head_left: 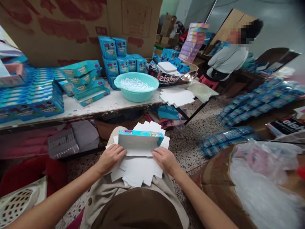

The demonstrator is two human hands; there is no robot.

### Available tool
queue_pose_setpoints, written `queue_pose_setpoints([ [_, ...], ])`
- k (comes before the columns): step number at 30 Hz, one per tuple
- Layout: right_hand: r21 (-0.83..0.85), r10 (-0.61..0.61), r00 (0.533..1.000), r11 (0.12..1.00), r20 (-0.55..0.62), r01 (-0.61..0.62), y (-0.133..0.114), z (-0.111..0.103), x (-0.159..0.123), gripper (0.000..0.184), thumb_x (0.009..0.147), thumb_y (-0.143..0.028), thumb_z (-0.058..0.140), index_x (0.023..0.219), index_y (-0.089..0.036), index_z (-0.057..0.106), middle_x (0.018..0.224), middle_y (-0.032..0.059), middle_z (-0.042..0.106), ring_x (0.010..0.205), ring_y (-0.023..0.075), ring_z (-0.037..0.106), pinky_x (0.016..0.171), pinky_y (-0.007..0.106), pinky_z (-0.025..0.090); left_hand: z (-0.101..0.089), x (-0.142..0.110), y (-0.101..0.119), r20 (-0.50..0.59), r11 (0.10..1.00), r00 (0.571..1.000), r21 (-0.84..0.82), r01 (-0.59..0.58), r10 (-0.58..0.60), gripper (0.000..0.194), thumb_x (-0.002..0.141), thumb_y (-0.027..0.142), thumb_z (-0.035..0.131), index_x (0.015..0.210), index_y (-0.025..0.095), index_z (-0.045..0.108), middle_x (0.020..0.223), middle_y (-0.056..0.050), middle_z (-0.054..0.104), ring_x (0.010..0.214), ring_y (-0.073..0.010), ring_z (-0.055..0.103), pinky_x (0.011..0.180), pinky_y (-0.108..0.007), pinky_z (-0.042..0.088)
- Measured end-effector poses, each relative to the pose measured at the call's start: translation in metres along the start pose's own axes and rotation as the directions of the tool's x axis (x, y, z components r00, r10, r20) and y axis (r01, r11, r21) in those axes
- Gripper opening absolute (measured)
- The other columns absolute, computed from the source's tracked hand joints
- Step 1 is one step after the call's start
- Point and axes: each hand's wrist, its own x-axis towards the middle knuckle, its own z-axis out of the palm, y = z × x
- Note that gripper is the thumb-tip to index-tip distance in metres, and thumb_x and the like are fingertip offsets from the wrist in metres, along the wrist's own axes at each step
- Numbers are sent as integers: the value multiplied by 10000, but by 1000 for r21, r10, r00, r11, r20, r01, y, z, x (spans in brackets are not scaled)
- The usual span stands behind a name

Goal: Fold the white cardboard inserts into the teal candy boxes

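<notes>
Left hand (pixel 110 158) and right hand (pixel 165 160) lie palm down with fingers extended, unclenched, holding a half-folded blue carton (pixel 140 143) between them. The carton rests on a loose stack of white die-cut blanks (pixel 138 170) across the person's lap (pixel 105 190), just short of the table (pixel 102 105). To the right of the lap and nearer than the table, a plastic bag (pixel 259 184) lies over a cardboard box (pixel 214 187), and blue packs (pixel 226 140) lie beyond it. On the table sit a teal basin (pixel 136 93) of white pellets (pixel 134 84), more white blanks (pixel 176 97), and stacked blue boxes (pixel 111 47). Past the table's right end sits a co-worker (pixel 226 60).
</notes>
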Motion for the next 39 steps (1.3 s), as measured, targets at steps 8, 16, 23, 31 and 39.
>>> queue_pose_setpoints([
  [8,101,112,993,988,45,-117,7,4,10,272,956,-276,409,994,-185,662,1014,89,682,955,205,573,841,343,383,4,2,3,83,965,977,-161,207,-196,296,951,321,387,978,229,666,883,-48,667,885,-181,598,911,-355,385],
  [16,298,419,906,860,50,-414,24,-3,49,194,894,-296,500,1014,-230,638,852,5,707,820,170,605,896,338,309,-1,47,-7,128,922,924,-98,374,-361,297,955,296,358,1077,219,617,847,-49,675,820,-184,596,855,-351,368],
  [23,308,432,889,834,151,-458,33,2,73,172,872,-258,516,871,-247,688,906,-9,720,891,177,622,907,329,342,3,63,-19,12,983,985,-53,175,-175,248,908,288,473,1096,237,626,1191,-102,578,1126,-259,480,960,-407,336],
  [31,173,283,959,944,23,-282,22,-3,72,178,864,-267,562,947,-185,696,1096,92,652,1068,242,529,976,400,302,8,64,-19,354,972,928,-154,179,-115,266,916,200,415,889,146,675,870,-103,661,890,-224,589,821,-348,443],
  [39,75,180,952,976,246,-204,1,6,83,103,802,-165,591,785,-183,692,842,58,701,829,197,633,701,266,421,-11,85,-21,527,920,808,-112,375,-265,199,798,250,561,833,134,719,867,-126,704,838,-247,653,737,-321,490],
])
